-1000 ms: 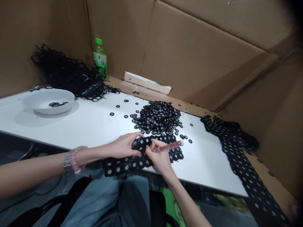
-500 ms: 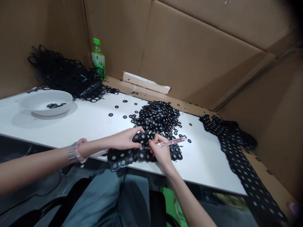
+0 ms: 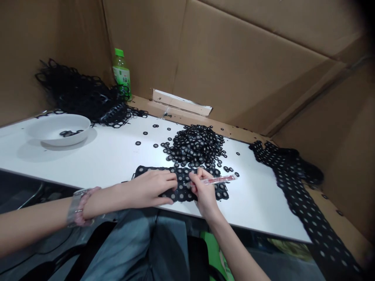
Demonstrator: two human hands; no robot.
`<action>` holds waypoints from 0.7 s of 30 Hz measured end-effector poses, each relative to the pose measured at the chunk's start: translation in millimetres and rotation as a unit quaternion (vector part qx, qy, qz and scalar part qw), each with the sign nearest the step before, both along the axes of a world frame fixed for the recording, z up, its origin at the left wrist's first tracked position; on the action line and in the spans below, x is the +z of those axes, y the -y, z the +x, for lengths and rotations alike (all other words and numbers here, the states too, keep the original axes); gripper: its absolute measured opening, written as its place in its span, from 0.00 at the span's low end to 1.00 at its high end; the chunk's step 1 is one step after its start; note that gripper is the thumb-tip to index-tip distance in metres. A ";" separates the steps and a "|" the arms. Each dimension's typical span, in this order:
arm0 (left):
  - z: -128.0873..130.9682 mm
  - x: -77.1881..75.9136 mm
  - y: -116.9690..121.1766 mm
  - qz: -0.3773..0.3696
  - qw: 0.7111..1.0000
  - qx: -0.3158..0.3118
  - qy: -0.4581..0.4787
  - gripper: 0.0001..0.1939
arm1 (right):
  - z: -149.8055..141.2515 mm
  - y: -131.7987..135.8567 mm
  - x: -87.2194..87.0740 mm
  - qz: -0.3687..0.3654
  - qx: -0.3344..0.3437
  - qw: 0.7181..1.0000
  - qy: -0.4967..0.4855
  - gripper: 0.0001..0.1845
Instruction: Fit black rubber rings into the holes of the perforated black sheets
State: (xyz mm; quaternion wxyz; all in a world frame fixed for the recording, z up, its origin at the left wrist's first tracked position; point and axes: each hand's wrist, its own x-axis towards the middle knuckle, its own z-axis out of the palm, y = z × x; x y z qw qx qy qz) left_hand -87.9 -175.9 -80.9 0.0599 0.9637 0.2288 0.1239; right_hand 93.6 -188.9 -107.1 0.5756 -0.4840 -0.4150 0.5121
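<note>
Our left hand (image 3: 154, 188) lies almost flat on a black perforated sheet (image 3: 183, 180), its fingers extended and close together, pressing down rather than gripping. Our right hand (image 3: 205, 191) is curled shut around a slim red-and-clear tool (image 3: 218, 180), whose far end sticks out to the right above the table; its near end is hidden in our fingers, so we cannot tell what kind of tool it is. The fingers of that hand touch the sheet just beside the fingertips of the left.

The sheet lies flat on the white table (image 3: 102, 156), near the edge closest to us, and is made up of black rings with pale centres. Just beyond it, and nearly touching it, sits a heaped pile of loose rings (image 3: 195, 144), with a few strays scattered around it. To the left, a white bowl (image 3: 57, 130) holds a small cluster of black rings (image 3: 68, 133). Behind the bowl, a tangled mass of black ring mesh (image 3: 79, 93) rests against the cardboard wall (image 3: 234, 58) — beside it stands a green-capped plastic bottle (image 3: 121, 74). To the right, a long perforated black strip (image 3: 293, 187) runs along the table's far end and hangs down past the corner.
</note>
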 end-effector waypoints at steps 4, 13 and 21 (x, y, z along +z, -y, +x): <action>3.9 -1.8 -3.9 0.128 0.989 -0.061 -0.044 0.04 | -2.5 -1.1 6.4 -0.024 -0.042 0.993 -0.105 0.21; 2.4 -5.9 -6.3 0.246 0.961 -0.102 -0.075 0.08 | 0.5 -3.8 1.3 -0.008 -0.051 0.983 -0.177 0.22; 1.2 -0.4 -13.6 0.180 0.973 -0.123 -0.071 0.08 | 1.1 -4.0 2.4 0.002 -0.056 0.986 -0.155 0.22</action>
